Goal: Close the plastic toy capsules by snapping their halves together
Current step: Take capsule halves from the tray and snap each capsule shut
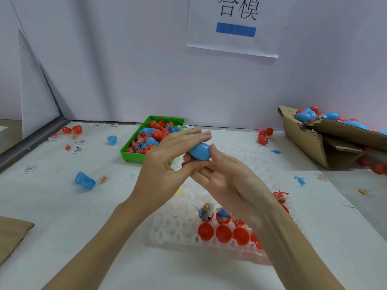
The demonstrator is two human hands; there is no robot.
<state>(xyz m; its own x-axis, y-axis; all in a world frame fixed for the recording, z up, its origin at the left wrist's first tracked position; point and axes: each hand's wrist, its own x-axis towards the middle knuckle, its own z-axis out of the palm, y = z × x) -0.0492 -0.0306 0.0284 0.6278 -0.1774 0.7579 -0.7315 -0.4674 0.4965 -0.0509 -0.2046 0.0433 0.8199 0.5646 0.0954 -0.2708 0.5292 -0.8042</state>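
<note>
red halves [223, 234] seated in white tray [167, 225] at 6 o'clock awaiting caps; above, left hand [167, 162] and right hand [226, 176] pressed flat-fingered around blue capsule [199, 151], squeezing halves together.

Printed in large black characters on the white paper sheet [240, 26] taped to the back wall: "合模", tops cut off by the frame edge. Directly beneath the characters, on the same sheet, a solid blue bar [236, 32] without lettering. Down and to the left of the sheet, scattered on the worktop [62, 216], small white slips [78, 150] with black barcode-like stripes, too small to read.
</note>
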